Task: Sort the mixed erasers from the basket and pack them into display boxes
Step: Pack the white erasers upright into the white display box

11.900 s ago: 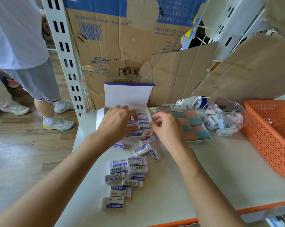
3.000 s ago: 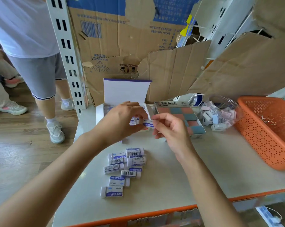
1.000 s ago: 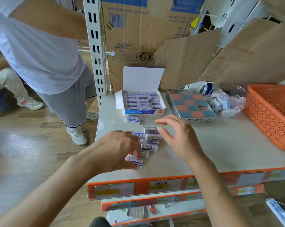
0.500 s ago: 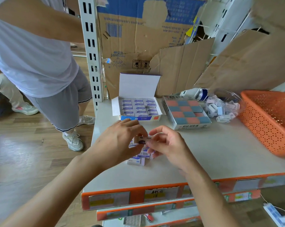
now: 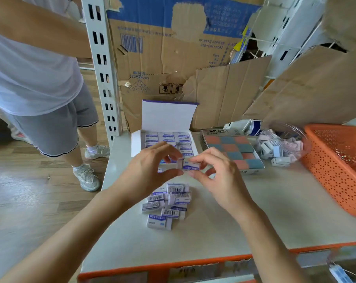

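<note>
- Two hands meet above the table [image 5: 265, 211]: the left hand [image 5: 150, 170] and right hand [image 5: 220, 180] both pinch the same white-and-blue eraser [image 5: 191, 166] between thumb and curled fingers.
- Just below them, loose erasers [image 5: 166, 203] lie heaped on the tabletop.
- Behind the hands, an open display box [image 5: 169, 117], lid upright, holds rows of matching erasers.
- Right of it sits a second box [image 5: 234, 149] of pink and grey-blue blocks, then a clear bag [image 5: 281, 148] of small erasers, then the orange basket [image 5: 336, 166].
- At the left stands a bystander [image 5: 34, 78].
</note>
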A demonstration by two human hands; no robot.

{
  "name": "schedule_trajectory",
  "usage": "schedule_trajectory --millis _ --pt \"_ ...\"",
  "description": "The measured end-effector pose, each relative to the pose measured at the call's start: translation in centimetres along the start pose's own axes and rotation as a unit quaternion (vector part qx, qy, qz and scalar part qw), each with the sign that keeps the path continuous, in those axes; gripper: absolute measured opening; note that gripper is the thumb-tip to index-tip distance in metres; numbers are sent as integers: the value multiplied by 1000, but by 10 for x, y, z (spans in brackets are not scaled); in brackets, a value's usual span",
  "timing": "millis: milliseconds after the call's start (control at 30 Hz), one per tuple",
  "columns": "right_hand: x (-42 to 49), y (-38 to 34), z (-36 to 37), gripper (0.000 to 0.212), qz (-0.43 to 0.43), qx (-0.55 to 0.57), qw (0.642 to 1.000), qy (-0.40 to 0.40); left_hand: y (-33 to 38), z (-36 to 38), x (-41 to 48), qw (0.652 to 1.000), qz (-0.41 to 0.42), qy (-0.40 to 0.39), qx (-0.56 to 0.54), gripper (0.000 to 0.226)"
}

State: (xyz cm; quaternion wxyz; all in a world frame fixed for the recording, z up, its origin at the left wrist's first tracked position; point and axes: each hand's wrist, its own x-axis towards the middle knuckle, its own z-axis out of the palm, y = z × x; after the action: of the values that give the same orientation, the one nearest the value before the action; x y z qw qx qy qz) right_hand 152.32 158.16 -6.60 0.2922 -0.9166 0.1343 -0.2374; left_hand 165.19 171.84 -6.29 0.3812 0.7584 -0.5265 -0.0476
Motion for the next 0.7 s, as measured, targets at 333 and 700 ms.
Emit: schedule_trajectory --millis 333,700 --pt "84 30 19 21 34 -239 967 -77 -31 13 29 973 -30 -95 206 50" --pt "84 36 29 8 21 -231 971 -66 -38 14 30 977 -28 -95 188 49"
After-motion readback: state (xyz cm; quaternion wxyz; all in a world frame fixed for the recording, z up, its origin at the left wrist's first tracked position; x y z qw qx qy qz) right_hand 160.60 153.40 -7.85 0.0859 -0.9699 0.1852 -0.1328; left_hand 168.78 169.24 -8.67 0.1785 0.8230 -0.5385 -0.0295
